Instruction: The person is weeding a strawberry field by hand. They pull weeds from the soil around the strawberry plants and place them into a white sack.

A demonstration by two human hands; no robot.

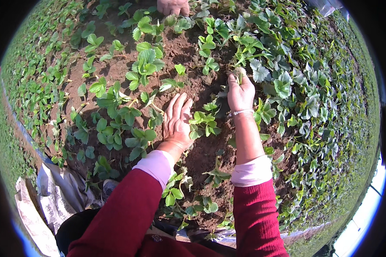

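My left hand rests palm down on the brown soil, its fingers stretched out and nothing seen in its grip. Just right of it grows a small strawberry plant with toothed green leaves. Farther right, my right hand pinches a small green tuft with a whitish top; whether its roots are in the ground cannot be seen. Grassy leaves stand just beyond those fingers. A larger strawberry plant grows ahead and to the left.
Another person's hand reaches into the plants at the top edge. Dense strawberry foliage covers the right side. At lower left lie white woven sacks bearing writing. A pale strip runs along the bed's left edge.
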